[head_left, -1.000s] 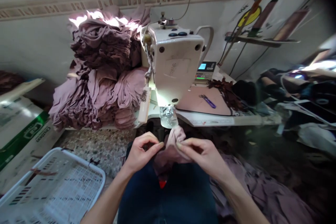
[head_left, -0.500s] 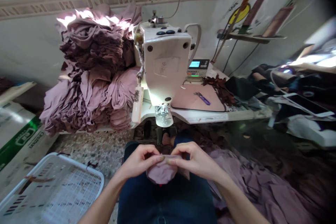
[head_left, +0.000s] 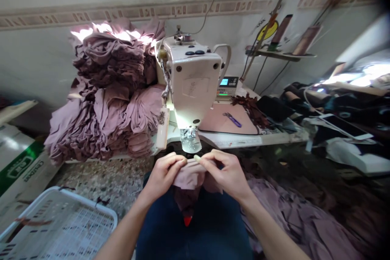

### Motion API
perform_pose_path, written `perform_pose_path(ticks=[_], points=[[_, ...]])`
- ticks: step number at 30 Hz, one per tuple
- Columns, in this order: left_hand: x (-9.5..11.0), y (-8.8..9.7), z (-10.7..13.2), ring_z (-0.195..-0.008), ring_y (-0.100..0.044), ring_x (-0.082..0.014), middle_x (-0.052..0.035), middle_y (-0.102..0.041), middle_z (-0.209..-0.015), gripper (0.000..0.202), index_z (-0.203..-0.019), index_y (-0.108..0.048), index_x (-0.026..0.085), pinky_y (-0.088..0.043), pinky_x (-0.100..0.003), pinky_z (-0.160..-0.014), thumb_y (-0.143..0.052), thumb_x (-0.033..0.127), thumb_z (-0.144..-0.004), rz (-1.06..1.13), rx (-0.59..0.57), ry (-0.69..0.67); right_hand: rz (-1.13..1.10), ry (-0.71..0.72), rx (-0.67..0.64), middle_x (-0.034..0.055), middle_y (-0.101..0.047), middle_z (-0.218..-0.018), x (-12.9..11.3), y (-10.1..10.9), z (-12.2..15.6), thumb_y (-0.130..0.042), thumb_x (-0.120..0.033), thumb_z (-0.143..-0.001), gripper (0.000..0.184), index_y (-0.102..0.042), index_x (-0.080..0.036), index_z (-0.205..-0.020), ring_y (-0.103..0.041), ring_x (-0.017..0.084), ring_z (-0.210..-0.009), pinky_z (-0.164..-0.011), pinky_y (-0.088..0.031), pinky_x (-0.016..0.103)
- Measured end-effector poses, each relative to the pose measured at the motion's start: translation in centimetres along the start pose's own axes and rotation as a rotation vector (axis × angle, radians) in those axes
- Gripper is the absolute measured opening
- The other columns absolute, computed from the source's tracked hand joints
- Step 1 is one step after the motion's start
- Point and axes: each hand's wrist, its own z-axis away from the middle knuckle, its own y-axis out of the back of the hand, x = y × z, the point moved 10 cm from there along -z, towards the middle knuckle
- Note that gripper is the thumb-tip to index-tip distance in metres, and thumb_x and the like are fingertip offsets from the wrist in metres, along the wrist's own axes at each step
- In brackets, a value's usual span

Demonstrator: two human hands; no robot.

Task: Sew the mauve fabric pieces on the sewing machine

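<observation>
Left hand (head_left: 164, 174): held over the lap, fingers curled closed, thumb and fingertips pinching the left end of the cloth's upper edge.
Right hand (head_left: 224, 170): held over the lap, fingers curved, thumb and forefinger pinching the right end of the same edge.
Held item: mauve knit cloth (head_left: 189, 177), gathered and folded, hanging between the 2 hands, just in front of the machine's needle area and above the lap.
Red item: small red tip (head_left: 187, 221), below the cloth, against the lap; kind too small to tell.
Lap: dark blue jeans (head_left: 189, 233), directly beneath the hands.
Machine: white industrial sewing machine (head_left: 190, 77), straight ahead, with 1 presser foot (head_left: 190, 140) just beyond the cloth and not touching it.
Work surface: white sewing table (head_left: 243, 140), bearing a pink mat (head_left: 215, 120), purple-handled snips (head_left: 232, 120) and dark fabric scraps (head_left: 251, 109).
Stack: large pile of mauve garments (head_left: 106, 93), left of the machine, against the wall.
Floor, left: white plastic basket (head_left: 76, 197), beside a printed cardboard carton (head_left: 18, 166).
Floor, right: loose mauve cloth pieces (head_left: 304, 219), beside the right knee.
Far right: smartphone (head_left: 344, 126), lying on dark cloth.
</observation>
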Motion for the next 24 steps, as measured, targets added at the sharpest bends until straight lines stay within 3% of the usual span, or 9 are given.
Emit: perform_pose_path(ticks=[6, 10, 14, 18, 24], points=[[-1.6, 0.9, -1.4, -0.072, -0.065, -0.0203, -0.0053, -0.075, -0.078, 0.031, -0.080, -0.079, 0.017, -0.049, -0.028, -0.068, -0.074, 0.043, -0.096, 0.094, 0.170, 0.189, -0.141, -0.165, 0.044, 0.0052, -0.076, -0.070, 3.4, -0.3, -1.7, -0.081, -0.047, -0.089, 0.032, -0.082, -0.018, -0.074, -0.062, 0.021, -0.065, -0.062, -0.048, 0.031], [-2.0, 1.4, -2.2, -0.060, -0.054, -0.0155, -0.0015, -0.065, -0.065, 0.036, -0.072, -0.071, 0.017, -0.041, -0.026, -0.057, -0.079, 0.049, -0.088, 0.085, 0.243, 0.232, -0.192, -0.186, 0.077, 0.0031, -0.069, -0.064, 4.5, 0.0, -2.3, -0.083, -0.051, -0.085, 0.037, -0.080, -0.017, -0.070, -0.054, 0.017, -0.060, -0.059, -0.042, 0.030], [-3.3, 1.2, -3.2, -0.054, -0.043, -0.0115, 0.0059, -0.048, -0.060, 0.038, -0.082, -0.061, 0.020, -0.032, -0.023, -0.053, -0.083, 0.051, -0.085, 0.192, 0.253, 0.280, -0.155, -0.170, 0.116, 0.0002, -0.060, -0.061, 4.9, 0.7, -3.1, -0.082, -0.052, -0.086, 0.039, -0.078, -0.017, -0.069, -0.045, 0.015, -0.059, -0.056, -0.036, 0.029], [-3.8, 1.1, -4.3, -0.057, -0.043, -0.0118, 0.0070, -0.046, -0.067, 0.038, -0.094, -0.057, 0.021, -0.032, -0.023, -0.056, -0.080, 0.051, -0.088, 0.260, 0.285, 0.257, -0.127, -0.133, 0.131, -0.0002, -0.058, -0.061, 5.0, 1.1, -4.2, -0.080, -0.054, -0.088, 0.042, -0.077, -0.017, -0.069, -0.045, 0.015, -0.060, -0.058, -0.035, 0.030], [-3.6, 0.5, -6.0, -0.055, -0.040, -0.0113, 0.0085, -0.043, -0.066, 0.040, -0.094, -0.053, 0.023, -0.032, -0.023, -0.055, -0.081, 0.051, -0.087, 0.348, 0.269, 0.222, -0.095, -0.099, 0.180, -0.0003, -0.057, -0.061, 5.0, 1.7, -5.5, -0.080, -0.052, -0.087, 0.040, -0.077, -0.017, -0.069, -0.046, 0.016, -0.061, -0.059, -0.037, 0.030]])
